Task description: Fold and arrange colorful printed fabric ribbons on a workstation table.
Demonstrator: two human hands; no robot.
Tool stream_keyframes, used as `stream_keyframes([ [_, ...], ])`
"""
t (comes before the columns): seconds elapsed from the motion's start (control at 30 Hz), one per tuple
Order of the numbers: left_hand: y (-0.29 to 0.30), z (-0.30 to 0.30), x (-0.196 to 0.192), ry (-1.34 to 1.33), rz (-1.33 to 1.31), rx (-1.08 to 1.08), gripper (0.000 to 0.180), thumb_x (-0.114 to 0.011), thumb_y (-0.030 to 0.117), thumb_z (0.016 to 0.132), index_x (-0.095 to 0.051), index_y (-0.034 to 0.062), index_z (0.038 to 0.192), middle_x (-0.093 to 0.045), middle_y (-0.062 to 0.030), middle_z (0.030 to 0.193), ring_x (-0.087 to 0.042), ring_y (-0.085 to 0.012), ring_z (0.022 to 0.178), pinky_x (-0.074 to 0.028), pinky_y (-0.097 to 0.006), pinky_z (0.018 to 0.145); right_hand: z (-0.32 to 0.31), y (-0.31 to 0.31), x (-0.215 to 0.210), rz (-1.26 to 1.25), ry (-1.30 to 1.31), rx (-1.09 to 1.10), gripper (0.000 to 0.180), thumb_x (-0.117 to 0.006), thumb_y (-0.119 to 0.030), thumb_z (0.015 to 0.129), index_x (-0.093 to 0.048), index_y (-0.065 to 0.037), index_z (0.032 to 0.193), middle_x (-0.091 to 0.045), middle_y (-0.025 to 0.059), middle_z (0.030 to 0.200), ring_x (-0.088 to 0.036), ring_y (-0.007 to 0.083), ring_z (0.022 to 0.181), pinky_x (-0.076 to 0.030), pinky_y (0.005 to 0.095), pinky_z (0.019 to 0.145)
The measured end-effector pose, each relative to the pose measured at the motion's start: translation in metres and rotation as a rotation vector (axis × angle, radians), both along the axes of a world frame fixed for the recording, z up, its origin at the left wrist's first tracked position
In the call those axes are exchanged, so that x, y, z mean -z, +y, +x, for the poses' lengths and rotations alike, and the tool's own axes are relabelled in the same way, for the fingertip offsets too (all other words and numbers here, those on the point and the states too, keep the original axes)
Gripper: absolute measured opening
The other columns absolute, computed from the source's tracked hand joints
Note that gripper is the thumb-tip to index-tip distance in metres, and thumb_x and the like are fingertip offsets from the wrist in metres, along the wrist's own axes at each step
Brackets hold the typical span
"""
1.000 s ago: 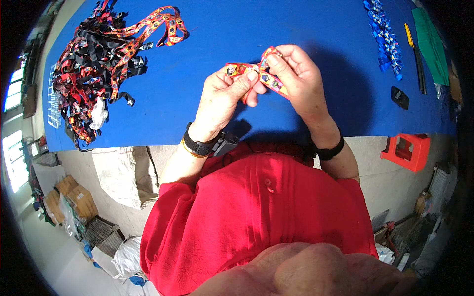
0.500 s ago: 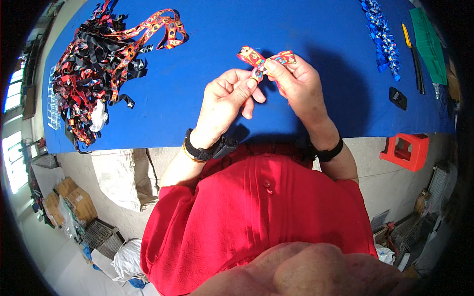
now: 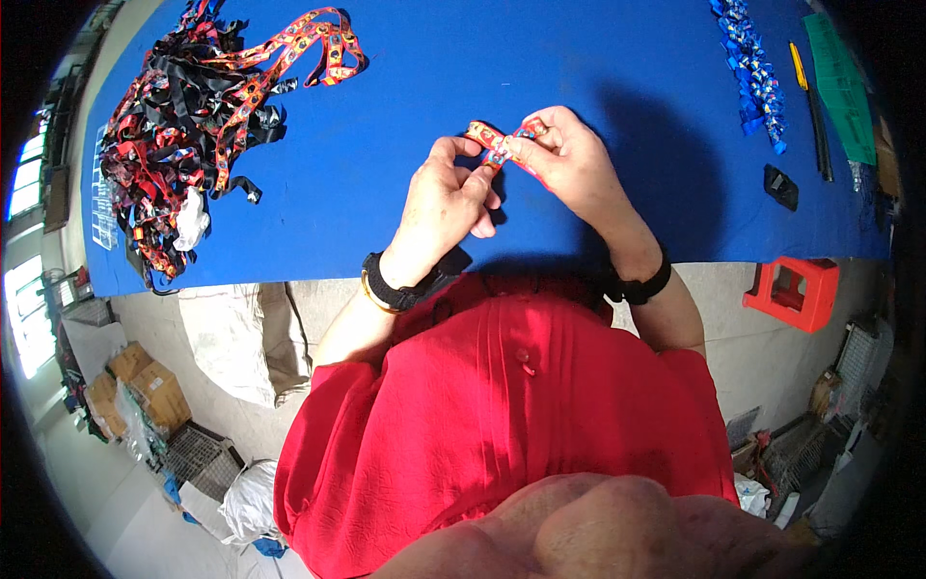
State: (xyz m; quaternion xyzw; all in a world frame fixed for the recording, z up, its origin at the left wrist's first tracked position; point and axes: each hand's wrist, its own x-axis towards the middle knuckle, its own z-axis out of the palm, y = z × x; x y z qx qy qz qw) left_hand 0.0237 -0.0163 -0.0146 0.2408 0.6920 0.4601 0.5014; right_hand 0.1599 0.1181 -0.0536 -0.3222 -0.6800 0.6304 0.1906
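Observation:
A red printed ribbon, folded into crossing loops like a bow, is held up over the blue tabletop. My left hand pinches its lower left part between thumb and fingers. With thumb and forefinger, my right hand grips the ribbon near the crossing, and the right loop is partly covered by the fingers. The exact fold under my fingertips is hidden. To the left lies a tangled heap of black and red printed ribbons, with a long red-and-yellow strip trailing out of it.
At the far right lie a bunch of blue ribbon pieces, a yellow-and-black cutter, a green sheet and a small black object. Below the table's right edge stands a red stool; cardboard boxes sit at lower left.
Both hands have shifted slightly; the right hand has moved a little left. The loops stand less spread than before, and the right fingers now cover more of the right loop.

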Motion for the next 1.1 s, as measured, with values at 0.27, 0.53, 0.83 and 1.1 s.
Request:
stream_keyframes([
  [0.27,-0.022,-0.01,-0.01,0.267,-0.15,0.048,0.027,-0.055,0.018,0.102,-0.051,0.0016,0.122,-0.067,-0.0086,0.071,-0.058,-0.0109,0.043,-0.046,-0.026,0.041,0.028,-0.006,-0.042,0.301,-0.355,-0.026,0.04,-0.072,-0.022,0.086,-0.058,-0.003,0.118,-0.067,0.012,0.08,-0.066,0.0297,0.07,-0.052,0.0385,0.065],
  [0.53,-0.043,-0.011,-0.003,1.182,0.301,0.133,0.031,-0.064,-0.004,0.078,-0.064,0.0016,0.109,-0.067,-0.0162,0.104,-0.064,-0.0338,0.099,-0.051,-0.042,0.086,0.046,-0.018,-0.055,0.494,-0.388,-0.148,0.03,-0.071,-0.026,0.088,-0.061,-0.009,0.111,-0.065,0.0106,0.092,-0.066,0.0309,0.078,-0.052,0.0401,0.068],
  [0.83,-0.022,0.015,0.017,1.236,0.31,0.452,0.059,-0.058,-0.001,0.08,-0.053,0.0059,0.138,-0.053,-0.0154,0.141,-0.051,-0.0333,0.129,-0.042,-0.044,0.105,0.037,-0.018,-0.042,0.292,-0.446,-0.209,0.023,-0.067,-0.027,0.091,-0.063,-0.005,0.088,-0.066,0.0175,0.08,-0.066,0.0371,0.074,-0.05,0.0458,0.064],
  [1.1,-0.019,0.012,0.017,1.245,0.23,0.517,0.059,-0.054,0.004,0.085,-0.05,0.0082,0.143,-0.05,-0.0173,0.143,-0.049,-0.0348,0.131,-0.042,-0.045,0.104,0.038,-0.015,-0.047,0.374,-0.649,-0.265,0.027,-0.061,-0.031,0.094,-0.064,-0.005,0.089,-0.065,0.0183,0.077,-0.066,0.0382,0.074,-0.05,0.0479,0.065],
])
